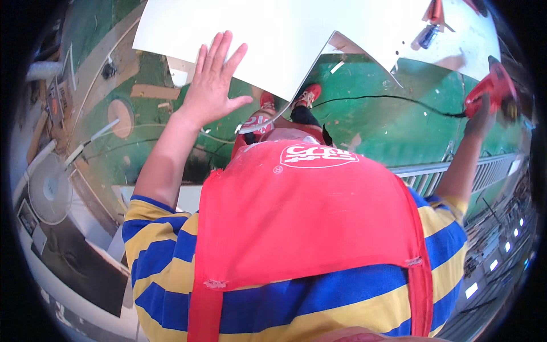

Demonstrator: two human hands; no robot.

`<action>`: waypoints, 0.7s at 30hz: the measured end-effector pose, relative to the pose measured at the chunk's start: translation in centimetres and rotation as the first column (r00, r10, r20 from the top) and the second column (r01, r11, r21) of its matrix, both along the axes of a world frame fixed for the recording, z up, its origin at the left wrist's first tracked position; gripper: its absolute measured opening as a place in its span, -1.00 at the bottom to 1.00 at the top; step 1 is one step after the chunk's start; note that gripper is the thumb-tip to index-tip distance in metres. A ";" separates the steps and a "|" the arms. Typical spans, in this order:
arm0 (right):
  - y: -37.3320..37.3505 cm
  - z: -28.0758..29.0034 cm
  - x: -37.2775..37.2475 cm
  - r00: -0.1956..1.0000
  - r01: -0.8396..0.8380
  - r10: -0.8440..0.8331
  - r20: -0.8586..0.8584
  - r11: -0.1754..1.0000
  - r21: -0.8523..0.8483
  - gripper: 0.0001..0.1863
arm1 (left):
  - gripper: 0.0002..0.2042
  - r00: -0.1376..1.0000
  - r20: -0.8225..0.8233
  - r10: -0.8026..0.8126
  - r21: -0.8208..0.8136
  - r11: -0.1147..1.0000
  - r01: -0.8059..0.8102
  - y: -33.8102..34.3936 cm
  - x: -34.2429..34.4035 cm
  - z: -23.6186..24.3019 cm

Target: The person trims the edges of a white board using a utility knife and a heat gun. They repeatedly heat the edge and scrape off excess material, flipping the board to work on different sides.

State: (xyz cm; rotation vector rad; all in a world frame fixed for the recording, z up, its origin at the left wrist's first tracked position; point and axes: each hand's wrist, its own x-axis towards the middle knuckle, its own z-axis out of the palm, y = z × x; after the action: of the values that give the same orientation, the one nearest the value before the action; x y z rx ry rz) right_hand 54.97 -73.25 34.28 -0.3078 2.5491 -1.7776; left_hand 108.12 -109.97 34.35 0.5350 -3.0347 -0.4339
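Left hand (212,85), upper centre-left of the frame: fingers (219,48) spread wide and released, grasping nothing, fingertips and palm laid flat against the lower edge of a large white panel (273,34). White panel: fills the upper centre of the frame, its lower edge cut into an angled notch right of centre; a small red-handled tool (435,11) and a dark cylindrical item (424,37) lie on its upper right part. Right hand (481,117), right edge of the frame: fingers clenched around the grip of a red power tool (494,88), which sits just below the panel's right end; whether the tool touches the panel cannot be told. Black cord (387,98): runs from the power tool leftward across the green floor (376,128) toward the centre. Red shoes (307,94): on the floor just under the notch, centre of the frame. Red apron (307,216): covers the lower centre, worn over a blue-and-yellow striped shirt (154,239). Metal grille rail (456,171): lies at right, behind the right forearm. White floor fan (51,194): left edge of the frame. Wood offcuts (154,91): scattered on the floor at upper left, near a round wooden disc (121,117).
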 end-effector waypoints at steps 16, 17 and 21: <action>7.8 -1.2 33.2 0.642 -0.176 0.455 0.617 0.871 -0.459 -0.36 | -0.26 0.968 0.221 -0.122 -0.503 0.836 0.220 -0.6 -4.5 -3.6; 6.3 -1.6 33.5 0.594 -0.263 0.536 0.600 0.834 -0.485 -0.38 | -0.26 0.942 0.315 -0.114 -0.497 0.826 0.266 -1.2 -4.4 -2.7; 3.9 -3.7 35.0 0.480 -0.190 0.536 0.695 0.837 -0.514 -0.40 | -0.08 0.978 0.009 -0.207 -0.221 0.954 0.204 -8.3 -3.0 -2.8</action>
State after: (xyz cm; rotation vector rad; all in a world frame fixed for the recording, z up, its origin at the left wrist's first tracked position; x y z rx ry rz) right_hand 89.96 -69.33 30.53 0.0050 1.3441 -1.6384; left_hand 105.08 -118.26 31.55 0.2033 -3.0807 -0.1001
